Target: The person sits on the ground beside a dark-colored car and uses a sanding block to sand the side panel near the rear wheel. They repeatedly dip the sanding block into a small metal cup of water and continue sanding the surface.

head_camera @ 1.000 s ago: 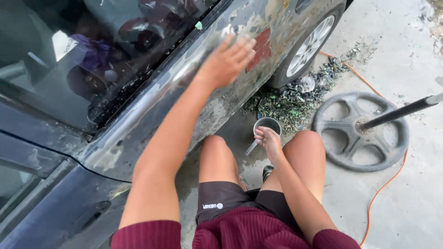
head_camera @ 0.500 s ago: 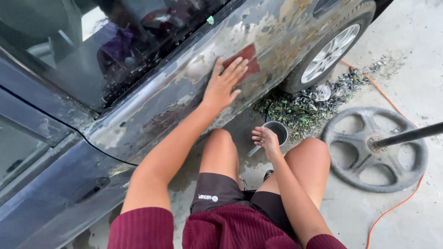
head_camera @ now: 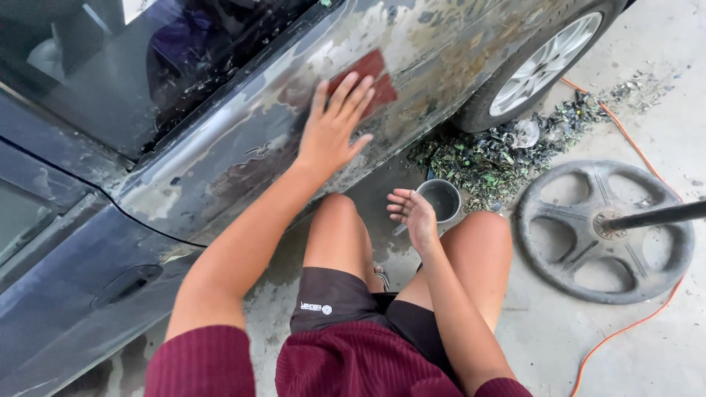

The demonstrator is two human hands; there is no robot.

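While the left hand is being pressed flat against the car's body panel, a reddish-brown sanding sheet is being pinned beneath its spread, extended fingers. Nothing is being gripped; the sheet is simply being held down by the palm, with its uncovered part lying just beyond the fingertips, up and to the right. The sheet's long axis is being kept roughly along the panel (itself dull, patchy and stripped to bare metal in places). The right hand is being held loosely open and empty, near the knee, just left of a small round metal cup on the concrete floor. Farther right, a grey spoked wheel cover is lying flat.
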